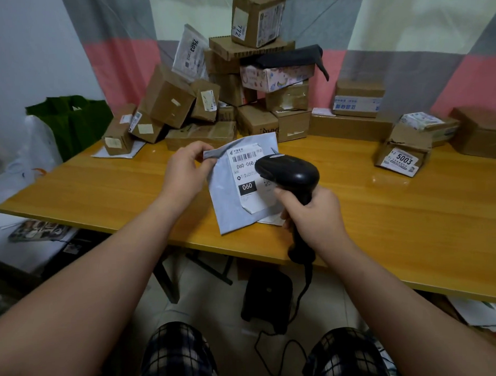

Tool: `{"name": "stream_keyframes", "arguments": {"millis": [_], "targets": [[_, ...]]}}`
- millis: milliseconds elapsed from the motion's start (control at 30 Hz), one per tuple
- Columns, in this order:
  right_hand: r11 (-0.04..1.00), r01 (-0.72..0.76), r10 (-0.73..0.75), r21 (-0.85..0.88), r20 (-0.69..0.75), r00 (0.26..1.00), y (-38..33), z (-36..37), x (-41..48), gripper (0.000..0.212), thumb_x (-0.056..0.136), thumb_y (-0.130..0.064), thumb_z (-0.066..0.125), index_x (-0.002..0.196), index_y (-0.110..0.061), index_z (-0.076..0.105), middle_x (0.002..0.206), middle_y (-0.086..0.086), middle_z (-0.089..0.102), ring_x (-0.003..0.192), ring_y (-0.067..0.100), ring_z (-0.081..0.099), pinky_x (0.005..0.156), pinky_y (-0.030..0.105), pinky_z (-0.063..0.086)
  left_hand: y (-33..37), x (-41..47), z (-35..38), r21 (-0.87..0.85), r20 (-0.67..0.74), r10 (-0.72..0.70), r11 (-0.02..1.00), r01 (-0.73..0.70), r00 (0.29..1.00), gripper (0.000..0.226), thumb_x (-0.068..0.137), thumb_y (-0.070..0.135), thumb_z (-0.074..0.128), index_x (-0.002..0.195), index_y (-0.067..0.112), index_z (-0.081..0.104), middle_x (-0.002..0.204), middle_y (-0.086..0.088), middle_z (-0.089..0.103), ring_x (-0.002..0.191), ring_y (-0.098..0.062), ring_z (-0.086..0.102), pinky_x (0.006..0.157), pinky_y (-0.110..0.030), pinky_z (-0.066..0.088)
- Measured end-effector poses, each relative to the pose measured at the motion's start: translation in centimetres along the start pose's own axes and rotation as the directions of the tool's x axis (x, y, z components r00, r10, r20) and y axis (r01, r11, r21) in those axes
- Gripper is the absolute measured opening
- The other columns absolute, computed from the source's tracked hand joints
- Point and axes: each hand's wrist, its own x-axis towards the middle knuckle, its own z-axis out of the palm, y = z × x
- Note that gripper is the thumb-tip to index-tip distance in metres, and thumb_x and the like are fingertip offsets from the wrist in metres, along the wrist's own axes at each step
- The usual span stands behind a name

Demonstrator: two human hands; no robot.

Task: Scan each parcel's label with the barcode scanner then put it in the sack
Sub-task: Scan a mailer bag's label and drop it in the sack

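Observation:
My left hand (184, 173) pinches the upper left corner of a grey mailer parcel (228, 214) and holds it tilted up over the wooden table (382, 211). Its white label (248, 179) faces me, showing a barcode and "060". My right hand (312, 216) grips the handle of a black barcode scanner (288, 172), whose head points at the label and covers its right part. The scanner's cable hangs down below the table edge. A green sack (73, 120) stands open at the table's far left.
A heap of cardboard boxes (226, 90) and mailers fills the back of the table. More boxes (403, 151) sit at the right, one labelled 5003. A white bag (29, 156) lies left of the table. A black scanner stand (267, 297) sits on the floor.

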Motion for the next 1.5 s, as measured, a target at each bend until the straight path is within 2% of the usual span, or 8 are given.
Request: {"name": "stream_keyframes", "arguments": {"millis": [333, 500, 767, 1000, 1100, 1233, 1333, 1500], "targets": [[1.0, -0.021, 0.021, 0.013, 0.027, 0.999, 0.0, -0.3, -0.1, 0.026, 0.086, -0.033, 0.067, 0.072, -0.011, 0.061, 0.055, 0.006, 0.061, 0.044, 0.012, 0.059, 0.051, 0.029, 0.049, 0.4, -0.4, 0.1, 0.036, -0.013, 0.028, 0.999, -0.028, 1.0, 0.01, 0.089, 0.017, 0.062, 0.092, 0.027, 0.061, 0.094, -0.005, 0.065, 0.092, -0.022, 0.056, 0.079, -0.041, 0.049], [0.999, -0.015, 0.012, 0.053, 0.052, 0.999, -0.5, 0.4, -0.2, 0.025, 0.086, -0.033, 0.067, 0.076, -0.01, 0.063, 0.056, 0.007, 0.062, 0.048, 0.013, 0.06, 0.053, 0.031, 0.051, 1.7, -1.3, -0.9, -0.058, -0.046, 0.048, 0.997, -0.051, 0.998, 0.008, 0.091, 0.015, 0.062, 0.093, 0.022, 0.062, 0.082, 0.017, 0.058, 0.078, 0.006, 0.053, 0.067, -0.01, 0.041], [0.98, 0.099, -0.145, 0.175, 0.273, 0.951, -4.5, 6.6, -1.9, 0.02, 0.087, -0.022, 0.067, 0.072, -0.01, 0.062, 0.054, 0.003, 0.061, 0.045, 0.01, 0.058, 0.051, 0.019, 0.045, 2.1, -6.2, -10.1, -0.149, -0.294, 0.066, 0.982, -0.113, 0.953, 0.021, 0.089, 0.019, 0.062, 0.088, 0.039, 0.061, 0.083, 0.021, 0.065, 0.081, 0.003, 0.061, 0.077, -0.019, 0.049], [0.973, 0.18, -0.233, 0.148, 0.586, 0.776, -7.4, 18.6, -7.1, 0.033, 0.08, -0.042, 0.069, 0.069, -0.012, 0.062, 0.056, 0.007, 0.064, 0.05, 0.015, 0.06, 0.055, 0.037, 0.049, -4.3, -15.6, -21.9, 0.005, -0.519, -0.142, 0.986, 0.169, 0.843, 0.012, 0.089, 0.011, 0.065, 0.093, 0.022, 0.066, 0.082, 0.015, 0.065, 0.071, 0.016, 0.056, 0.075, -0.011, 0.045], [0.974, 0.197, -0.216, 0.11, 0.702, 0.678, -7.6, 23.5, -10.4, 0.021, 0.083, -0.036, 0.069, 0.075, -0.017, 0.064, 0.056, 0.003, 0.066, 0.051, 0.013, 0.063, 0.055, 0.031, 0.05, -7.1, -20.6, -26.4, 0.094, -0.581, -0.196, 0.948, 0.304, 0.79, 0.012, 0.09, 0.009, 0.064, 0.095, 0.019, 0.067, 0.081, 0.013, 0.064, 0.07, 0.013, 0.056, 0.071, -0.008, 0.044], [0.97, 0.243, -0.166, 0.025, 0.796, 0.582, -6.4, 29.4, -14.2, 0.027, 0.079, -0.042, 0.073, 0.096, -0.021, 0.068, 0.079, -0.001, 0.072, 0.079, 0.015, 0.068, 0.072, 0.035, 0.055, -11.1, -26.1, -30.4, 0.11, -0.652, -0.277, 0.886, 0.45, 0.705, 0.012, 0.091, 0.008, 0.062, 0.094, 0.019, 0.064, 0.081, 0.016, 0.061, 0.07, 0.015, 0.055, 0.067, -0.003, 0.041], [0.965, 0.258, -0.111, -0.046, 0.822, 0.559, -5.2, 33.1, -16.0, 0.036, 0.076, -0.038, 0.078, 0.104, -0.019, 0.065, 0.1, 0.001, 0.071, 0.099, 0.018, 0.064, 0.085, 0.036, 0.053, -14.1, -28.8, -31.5, 0.085, -0.672, -0.353, 0.837, 0.541, 0.651, 0.01, 0.091, 0.011, 0.062, 0.093, 0.02, 0.064, 0.08, 0.02, 0.059, 0.07, 0.015, 0.054, 0.065, -0.003, 0.04], [0.956, 0.258, -0.042, -0.14, 0.804, 0.593, -1.9, 38.3, -18.2, 0.052, 0.073, -0.036, 0.082, 0.113, -0.013, 0.059, 0.107, 0.002, 0.064, 0.098, 0.015, 0.057, 0.075, 0.024, 0.04, -18.1, -30.7, -31.6, -0.086, -0.713, -0.457, 0.81, 0.58, 0.532, 0.008, 0.092, 0.012, 0.061, 0.095, 0.016, 0.067, 0.083, 0.013, 0.064, 0.074, 0.002, 0.058, 0.07, -0.014, 0.045]]}}
